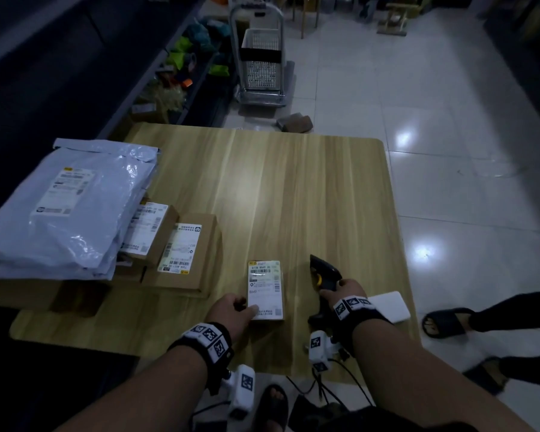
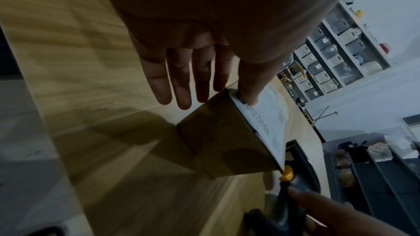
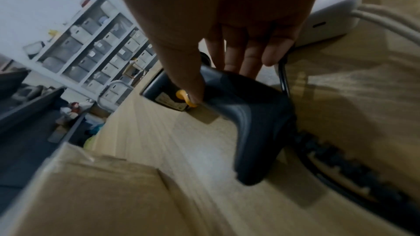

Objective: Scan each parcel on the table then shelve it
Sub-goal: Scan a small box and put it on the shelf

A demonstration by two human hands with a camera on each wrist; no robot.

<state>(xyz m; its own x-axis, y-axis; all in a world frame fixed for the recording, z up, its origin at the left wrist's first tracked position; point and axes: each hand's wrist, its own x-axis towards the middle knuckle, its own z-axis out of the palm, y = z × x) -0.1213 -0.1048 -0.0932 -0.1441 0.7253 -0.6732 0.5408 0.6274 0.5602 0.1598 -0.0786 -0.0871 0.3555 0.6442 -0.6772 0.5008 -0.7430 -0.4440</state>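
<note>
A small labelled parcel (image 1: 265,289) lies flat near the front edge of the tabletop (image 1: 293,188). Its near left corner is pinched by the left hand (image 1: 231,313), thumb on the label and the other fingers straight along its side. Just to its right, a black scanner (image 1: 323,277) with a yellow trigger is gripped by the right hand (image 1: 345,291). More cardboard parcels (image 1: 184,254) and grey mailer bags (image 1: 66,210) are stacked at the left.
</note>
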